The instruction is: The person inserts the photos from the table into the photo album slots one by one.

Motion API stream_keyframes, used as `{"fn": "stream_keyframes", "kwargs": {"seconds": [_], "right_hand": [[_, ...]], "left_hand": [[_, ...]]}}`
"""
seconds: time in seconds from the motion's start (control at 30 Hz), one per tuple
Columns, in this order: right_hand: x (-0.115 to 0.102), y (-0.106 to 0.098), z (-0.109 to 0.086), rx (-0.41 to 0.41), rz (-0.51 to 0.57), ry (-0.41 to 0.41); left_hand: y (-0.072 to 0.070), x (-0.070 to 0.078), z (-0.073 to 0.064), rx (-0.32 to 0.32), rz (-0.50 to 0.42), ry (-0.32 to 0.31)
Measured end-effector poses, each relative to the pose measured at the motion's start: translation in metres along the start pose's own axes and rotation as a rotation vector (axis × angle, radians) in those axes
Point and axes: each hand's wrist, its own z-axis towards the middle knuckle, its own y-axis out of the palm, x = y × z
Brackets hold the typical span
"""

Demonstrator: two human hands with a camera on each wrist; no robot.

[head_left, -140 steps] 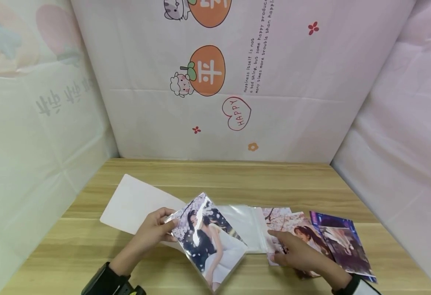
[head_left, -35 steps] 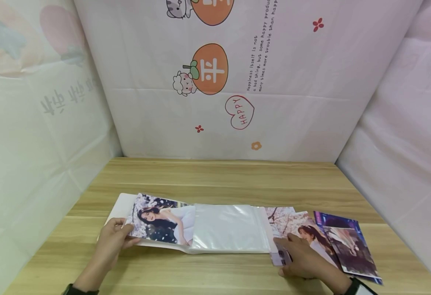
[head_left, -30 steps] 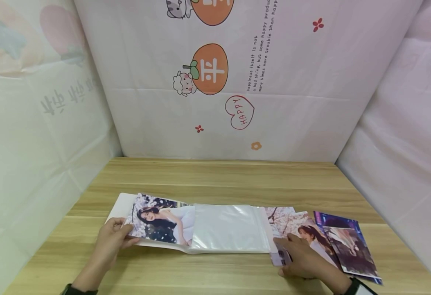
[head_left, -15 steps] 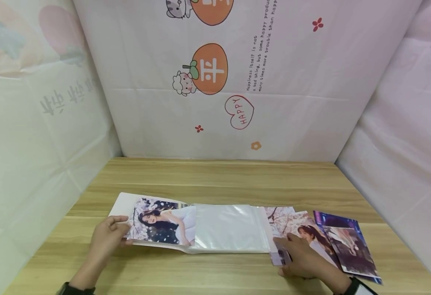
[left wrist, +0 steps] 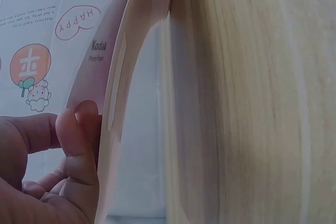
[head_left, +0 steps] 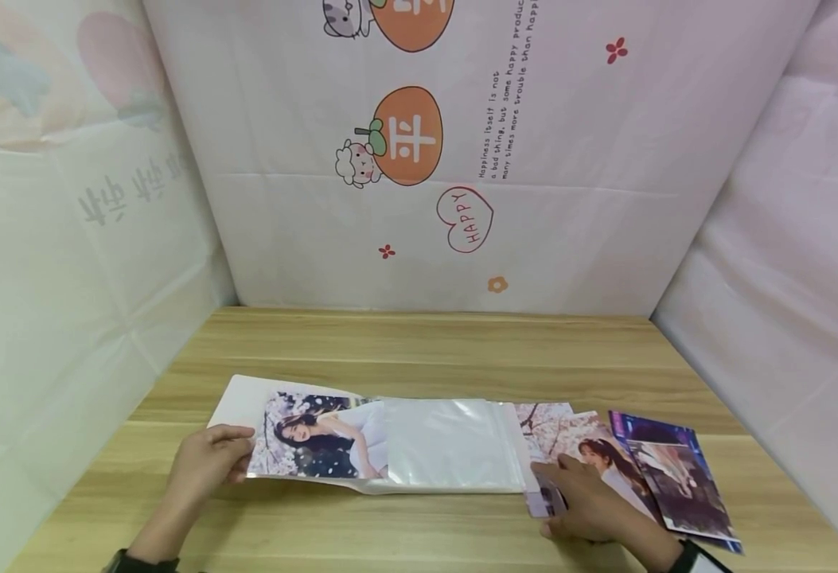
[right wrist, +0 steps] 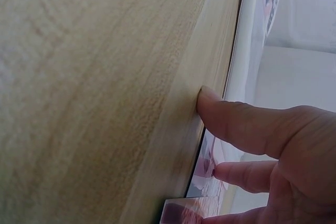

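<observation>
An album (head_left: 454,446) with clear sleeves lies spread on the table, its white cover (head_left: 239,398) to the left. A photo (head_left: 325,438) of a person in a white dress lies over its left part. My left hand (head_left: 211,458) pinches this photo's left end. Its back, printed with Kodak lettering, shows beside curled fingers (left wrist: 79,156) in the left wrist view. My right hand (head_left: 583,493) rests at the album's right edge with fingertips on a blossom photo (head_left: 543,422). The right thumb (right wrist: 236,121) lies extended along the front edge.
Overlapping the blossom photo is another photo (head_left: 605,446) of a person with long dark hair. Dark blue and purple photos (head_left: 676,477) lie further right. Printed white cloth (head_left: 304,239) stands as walls behind and on both sides of the wooden table (head_left: 419,350).
The photo, earlier held tilted above the album, has come down flat onto its left part and then slid slightly right. The left hand has moved with it; the right hand stays nearly still.
</observation>
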Motion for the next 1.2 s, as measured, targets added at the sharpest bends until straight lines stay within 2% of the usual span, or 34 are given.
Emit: {"fn": "stream_keyframes", "kwargs": {"seconds": [0.57, 0.7, 0.93, 1.2], "right_hand": [[0.003, 0.002, 0.001, 0.001, -0.014, -0.003], [0.003, 0.002, 0.001, 0.002, -0.012, 0.001], [0.003, 0.002, 0.0, 0.007, -0.008, -0.007], [0.003, 0.002, -0.001, 0.007, 0.007, -0.011]], "left_hand": [[0.009, 0.005, 0.006, -0.031, 0.057, 0.054], [0.013, 0.006, 0.007, -0.029, 0.039, 0.068], [0.02, 0.007, 0.008, -0.04, 0.016, 0.071], [0.028, 0.006, 0.011, -0.046, 0.036, 0.063]]}}
